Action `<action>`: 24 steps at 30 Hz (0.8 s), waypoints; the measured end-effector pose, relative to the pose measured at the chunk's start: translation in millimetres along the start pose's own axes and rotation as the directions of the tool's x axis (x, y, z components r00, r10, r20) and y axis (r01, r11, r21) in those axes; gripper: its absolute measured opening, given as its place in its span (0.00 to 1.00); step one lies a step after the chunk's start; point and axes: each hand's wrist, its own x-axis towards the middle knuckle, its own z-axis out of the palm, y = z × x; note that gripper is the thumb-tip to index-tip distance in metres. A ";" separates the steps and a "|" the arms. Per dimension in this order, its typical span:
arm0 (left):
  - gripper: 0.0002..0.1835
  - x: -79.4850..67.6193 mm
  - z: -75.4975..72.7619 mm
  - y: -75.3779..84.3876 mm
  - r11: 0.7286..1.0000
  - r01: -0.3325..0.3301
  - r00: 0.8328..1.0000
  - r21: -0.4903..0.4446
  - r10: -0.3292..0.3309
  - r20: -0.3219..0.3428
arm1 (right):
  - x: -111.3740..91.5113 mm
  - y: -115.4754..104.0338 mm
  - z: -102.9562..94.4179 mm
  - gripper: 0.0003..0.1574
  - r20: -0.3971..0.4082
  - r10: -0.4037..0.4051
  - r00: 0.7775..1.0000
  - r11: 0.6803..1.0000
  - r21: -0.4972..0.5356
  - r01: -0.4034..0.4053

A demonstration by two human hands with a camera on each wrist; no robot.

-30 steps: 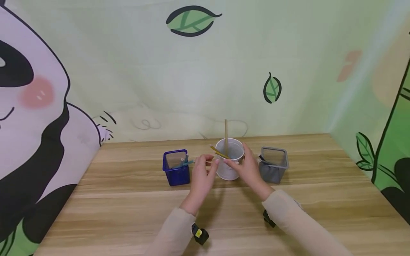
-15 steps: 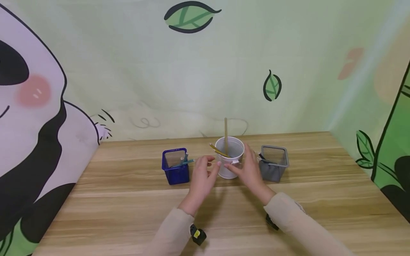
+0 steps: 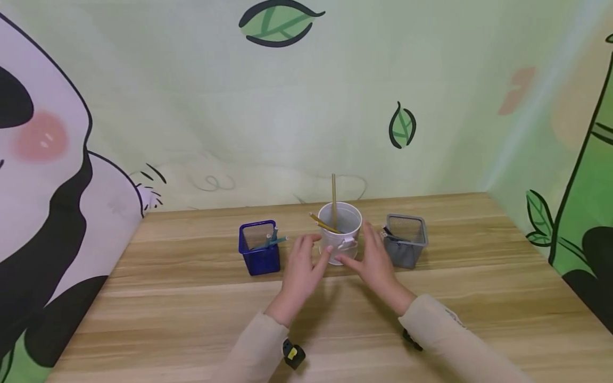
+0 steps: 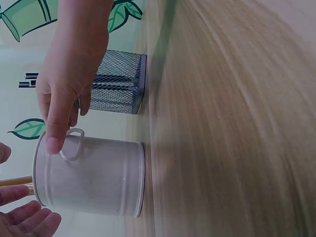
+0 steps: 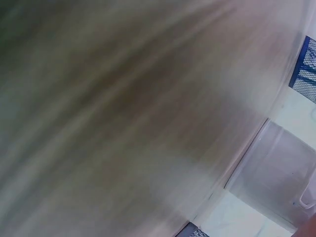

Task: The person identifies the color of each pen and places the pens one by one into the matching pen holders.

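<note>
A white bucket (image 3: 341,250) with a small looped handle (image 4: 74,145) on its side stands upright on the table. One pencil (image 3: 333,191) rises from it, and further yellowish pencils (image 3: 321,221) lean over its left rim. To the bucket's left is my left hand (image 3: 303,268), fingers loosely bent and holding nothing. My right hand (image 3: 378,266) is at the bucket's right front, thumb and fingers spread apart. In the left wrist view the right thumb (image 4: 55,140) lies beside the looped handle; whether it touches I cannot tell.
Left of the bucket stands a blue mesh pen holder (image 3: 261,261) with teal pencils. On the right is a grey mesh pen holder (image 3: 406,255) holding dark pens or pencils. A green printed backdrop (image 3: 268,133) rises behind the wooden table (image 3: 191,308).
My hands have spread slightly apart at the bucket's front, and its looped handle shows more clearly. Bucket and pencils look unmoved; the head view has shifted a little.
</note>
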 end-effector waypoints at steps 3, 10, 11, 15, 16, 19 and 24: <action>0.21 -0.9 1.7 -1.2 1.000 -0.004 1.000 0.017 0.003 0.022 | -2.0 2.1 -2.0 0.62 0.013 0.005 1.000 1.000 -0.006 -0.005; 0.23 -5.0 1.1 0.6 1.000 -0.003 0.999 0.015 0.002 0.050 | -6.3 8.9 -6.0 0.58 0.021 -0.026 0.999 0.998 -0.051 0.027; 0.23 -5.5 0.8 0.5 1.000 -0.009 0.998 0.022 0.008 0.055 | -6.7 9.8 -6.3 0.58 0.019 -0.032 0.999 0.998 -0.060 0.033; 0.24 -8.3 0.0 -0.9 0.995 -0.057 0.997 0.076 0.052 0.063 | -8.8 11.2 -10.0 0.57 0.020 -0.060 0.998 0.992 -0.109 0.061; 0.24 -9.1 -0.1 -1.3 0.992 -0.076 0.996 0.098 0.070 0.056 | -8.9 11.3 -11.1 0.57 0.022 -0.069 0.997 0.990 -0.122 0.071; 0.23 -11.0 -1.3 -1.8 0.987 -0.100 0.995 0.125 0.095 0.043 | -9.6 11.5 -14.9 0.57 0.037 -0.099 0.994 0.982 -0.156 0.103; 0.22 -13.1 -4.2 -0.2 0.989 -0.083 0.994 0.124 0.073 0.084 | -12.9 13.1 -19.8 0.58 0.070 -0.125 0.990 0.974 -0.183 0.136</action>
